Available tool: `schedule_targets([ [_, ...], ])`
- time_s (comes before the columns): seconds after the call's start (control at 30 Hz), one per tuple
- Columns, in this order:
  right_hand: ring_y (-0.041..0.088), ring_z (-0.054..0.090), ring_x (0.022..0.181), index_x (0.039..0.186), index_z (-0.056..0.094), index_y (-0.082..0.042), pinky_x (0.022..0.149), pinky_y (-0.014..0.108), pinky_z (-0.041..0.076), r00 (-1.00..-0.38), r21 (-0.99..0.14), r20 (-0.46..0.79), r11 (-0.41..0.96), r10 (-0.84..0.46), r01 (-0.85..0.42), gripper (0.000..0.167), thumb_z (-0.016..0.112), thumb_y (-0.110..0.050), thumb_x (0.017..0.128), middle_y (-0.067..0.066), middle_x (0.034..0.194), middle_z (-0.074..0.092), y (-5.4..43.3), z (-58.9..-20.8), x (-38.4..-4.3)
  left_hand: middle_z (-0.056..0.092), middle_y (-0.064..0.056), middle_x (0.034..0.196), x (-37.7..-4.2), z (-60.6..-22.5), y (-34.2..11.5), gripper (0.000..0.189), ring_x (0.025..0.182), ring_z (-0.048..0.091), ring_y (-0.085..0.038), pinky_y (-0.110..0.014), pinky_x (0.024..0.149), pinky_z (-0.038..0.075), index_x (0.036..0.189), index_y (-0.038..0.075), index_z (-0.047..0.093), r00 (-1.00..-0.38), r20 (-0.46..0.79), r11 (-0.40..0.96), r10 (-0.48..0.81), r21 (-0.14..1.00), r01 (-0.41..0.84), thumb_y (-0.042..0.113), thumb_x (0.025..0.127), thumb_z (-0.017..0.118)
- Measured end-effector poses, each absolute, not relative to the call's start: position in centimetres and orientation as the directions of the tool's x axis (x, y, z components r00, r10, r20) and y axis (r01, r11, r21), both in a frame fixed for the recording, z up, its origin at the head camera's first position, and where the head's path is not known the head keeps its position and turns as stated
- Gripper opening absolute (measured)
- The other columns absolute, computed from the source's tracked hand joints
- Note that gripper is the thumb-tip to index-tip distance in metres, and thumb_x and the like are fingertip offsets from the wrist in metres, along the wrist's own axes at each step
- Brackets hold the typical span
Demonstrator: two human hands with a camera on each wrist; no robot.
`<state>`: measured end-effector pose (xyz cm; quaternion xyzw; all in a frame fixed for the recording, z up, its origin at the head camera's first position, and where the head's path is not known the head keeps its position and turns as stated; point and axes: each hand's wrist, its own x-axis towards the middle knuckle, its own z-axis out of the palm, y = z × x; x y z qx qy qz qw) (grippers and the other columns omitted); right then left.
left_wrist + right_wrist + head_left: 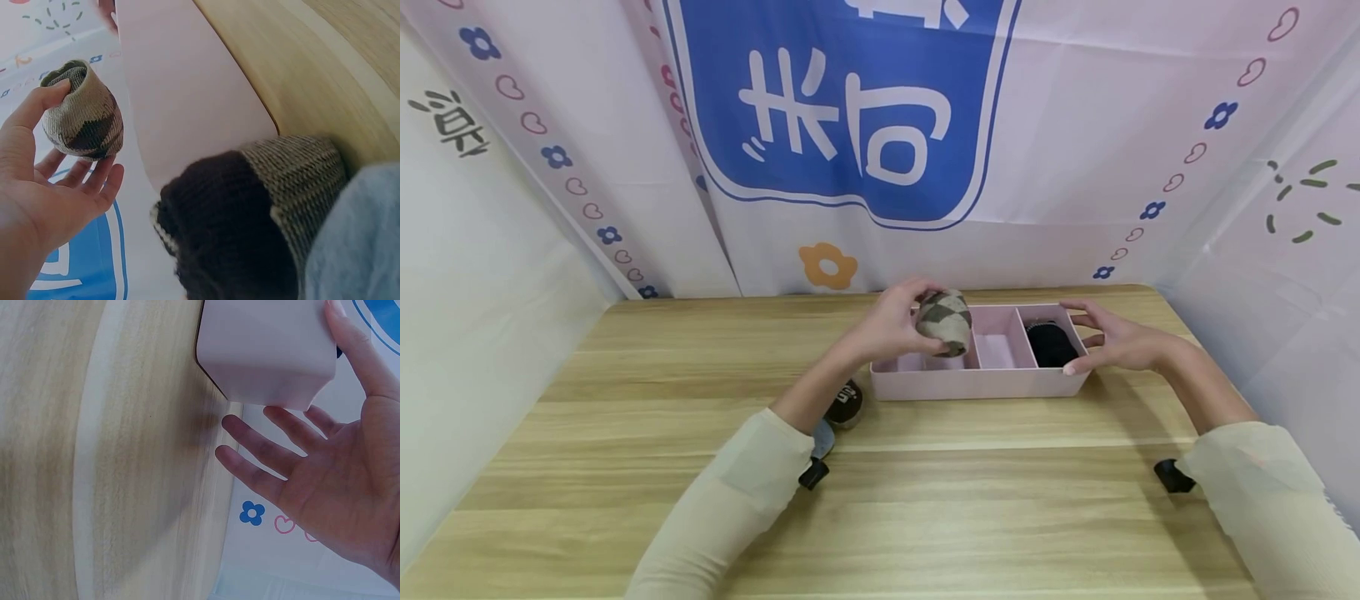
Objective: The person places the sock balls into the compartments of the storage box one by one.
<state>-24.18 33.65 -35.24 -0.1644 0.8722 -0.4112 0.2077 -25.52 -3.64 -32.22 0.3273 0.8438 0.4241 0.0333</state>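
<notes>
My left hand [895, 321] grips a rolled pair of beige socks [946, 321] with dark diamonds, thumb at one side and fingertips at the other. In the head view it is over the left part of a pink divided box [981, 385]. The left wrist view shows the rolled socks [87, 115] between my thumb and fingers. At the box's right end is my right hand [1120, 340], thumb at the near corner and fingers spread along the end wall. A black rolled sock bundle [1051, 344] sits in the rightmost compartment.
Left of the box, partly behind my left forearm, lie a dark brown sock roll [846, 407] with light lettering and a blue-grey roll [823, 439]. The wooden table [970, 517] meets a printed cloth backdrop [1075, 208] behind the box.
</notes>
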Motion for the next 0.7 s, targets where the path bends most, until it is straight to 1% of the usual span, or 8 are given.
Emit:
schedule_targets([
  [0.17,0.064,0.034,0.138,0.163,0.008,-0.005,0.108,0.067,0.042,-0.858,-0.789,-0.224,0.603,-0.462,-0.119,0.105,0.081,-0.017,0.088,0.038,0.163,0.014,33.7,-35.2,-24.2,0.060,-0.017,0.129,-25.6,-32.2,-3.0,0.071,0.118,0.056,-0.028,-0.037,0.097,0.054,0.138,-0.001,0.058,-0.780,0.220,0.435,0.586,0.727,0.532,0.004,0.074,0.087],
  [0.33,0.065,0.034,0.138,0.162,0.008,-0.004,0.108,0.067,0.041,-0.859,-0.787,-0.219,0.604,-0.463,-0.125,0.105,0.081,-0.016,0.088,0.039,0.163,0.014,33.7,-35.3,-24.2,0.060,-0.016,0.131,-25.6,-32.2,-2.3,0.073,0.119,0.058,-0.030,-0.034,0.097,0.054,0.140,0.000,0.057,-0.781,0.206,0.433,0.590,0.736,0.521,0.002,0.075,0.087],
  [0.53,0.065,0.033,0.138,0.162,0.009,-0.003,0.109,0.068,0.039,-0.860,-0.789,-0.213,0.601,-0.463,-0.127,0.105,0.081,-0.016,0.087,0.039,0.163,0.014,33.7,-35.3,-24.2,0.060,-0.015,0.132,-25.5,-32.3,-1.9,0.073,0.121,0.057,-0.028,-0.035,0.098,0.053,0.141,0.001,0.056,-0.785,0.183,0.429,0.592,0.753,0.499,0.002,0.076,0.088],
  [0.7,0.065,0.033,0.138,0.162,0.009,-0.004,0.109,0.068,0.040,-0.862,-0.786,-0.215,0.605,-0.460,-0.127,0.105,0.081,-0.016,0.088,0.039,0.163,0.014,33.7,-35.3,-24.2,0.060,-0.015,0.132,-25.5,-32.3,-1.4,0.074,0.120,0.056,-0.027,-0.038,0.099,0.053,0.142,0.001,0.056,-0.784,0.170,0.446,0.596,0.742,0.501,0.004,0.076,0.089],
])
